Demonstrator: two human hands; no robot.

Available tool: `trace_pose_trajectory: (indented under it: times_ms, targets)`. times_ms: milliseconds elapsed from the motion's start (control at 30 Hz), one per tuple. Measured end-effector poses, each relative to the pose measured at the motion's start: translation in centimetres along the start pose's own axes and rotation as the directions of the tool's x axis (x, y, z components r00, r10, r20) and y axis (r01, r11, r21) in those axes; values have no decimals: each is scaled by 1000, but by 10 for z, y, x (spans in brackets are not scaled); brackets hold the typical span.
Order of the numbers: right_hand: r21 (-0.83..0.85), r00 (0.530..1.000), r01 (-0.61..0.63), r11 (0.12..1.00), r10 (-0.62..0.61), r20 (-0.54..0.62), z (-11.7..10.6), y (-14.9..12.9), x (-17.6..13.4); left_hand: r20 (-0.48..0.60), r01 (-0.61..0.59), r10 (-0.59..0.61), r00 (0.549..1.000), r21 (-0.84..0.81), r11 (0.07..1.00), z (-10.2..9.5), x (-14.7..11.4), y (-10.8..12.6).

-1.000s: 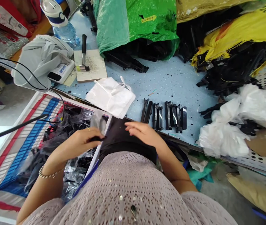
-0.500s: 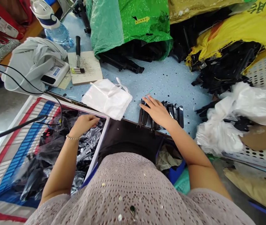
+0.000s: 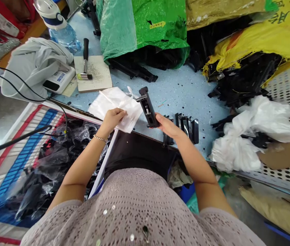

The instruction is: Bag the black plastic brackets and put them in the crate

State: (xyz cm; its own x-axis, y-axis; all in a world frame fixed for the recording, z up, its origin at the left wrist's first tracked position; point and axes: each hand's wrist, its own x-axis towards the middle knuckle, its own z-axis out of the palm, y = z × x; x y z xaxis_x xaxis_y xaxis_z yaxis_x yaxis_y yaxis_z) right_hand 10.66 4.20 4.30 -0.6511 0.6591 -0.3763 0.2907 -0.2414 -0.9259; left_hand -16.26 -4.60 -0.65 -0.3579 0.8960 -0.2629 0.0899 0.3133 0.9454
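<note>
My right hand grips the lower end of a black plastic part, a long hollow piece with a wider head, held tilted above the front of the table. My left hand is closed, fingertips pinched at the surface of a stack of thin white plastic bags. Exactly how much of the bag lies between those fingers is hard to see. Just right of my right hand, several more black plastic parts lie in a row near the table edge.
A green sack and a yellow sack of black parts stand at the back. A brush rests on a board. At left sits a striped bag with bagged parts; a white plastic bundle is at right.
My right hand has lifted one black part from the row and brought it left. My left hand has moved from over the striped bag up and right onto the white plastic bags.
</note>
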Motion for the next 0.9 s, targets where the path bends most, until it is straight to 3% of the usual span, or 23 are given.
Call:
trace_pose_trajectory:
  times_ms: [67, 133, 200, 300, 400, 500, 600, 700, 767, 833, 900]
  targets:
    - [414, 998, -55, 909, 49, 27, 30, 12, 13, -6, 21, -22, 1000, -85, 996, 1, -2, 1]
    - [642, 992, -123, 756, 119, 50, 59, 17, 27, -31, -13, 9, 999, -128, 992, 5, -4, 1]
    - [752, 983, -165, 638, 169, 72, 79, 17, 38, -51, -84, 78, 996, -134, 987, 8, -6, -1]
    - [814, 980, -175, 553, 180, 89, 89, 12, 42, -91, -189, 184, 979, -45, 981, 6, -8, -2]
    - [836, 986, -133, 532, 159, 56, 82, 10, 33, -120, -210, 220, 968, 87, 974, -3, -14, 0]
    - [824, 985, -119, 554, 167, 31, 74, 14, 26, 7, -247, 252, 968, 217, 944, -6, -25, 7]
    - [801, 982, -120, 587, 189, 9, 70, 22, 26, 108, -340, 326, 939, 406, 848, 4, -36, 13]
    - [791, 981, -94, 605, 190, -29, 68, 29, 27, 47, -307, 342, 939, 564, 767, 16, -38, 12]
    - [790, 981, -58, 610, 180, -67, 64, 29, 23, -20, -237, 285, 958, 504, 831, 17, -32, 10]
    - [790, 984, -36, 612, 161, -80, 61, 27, 15, -62, -130, 152, 986, 270, 954, 11, -24, 7]
    - [788, 992, -40, 615, 119, -43, 60, 23, 7, -59, -5, 4, 998, -13, 1000, 4, -17, 6]
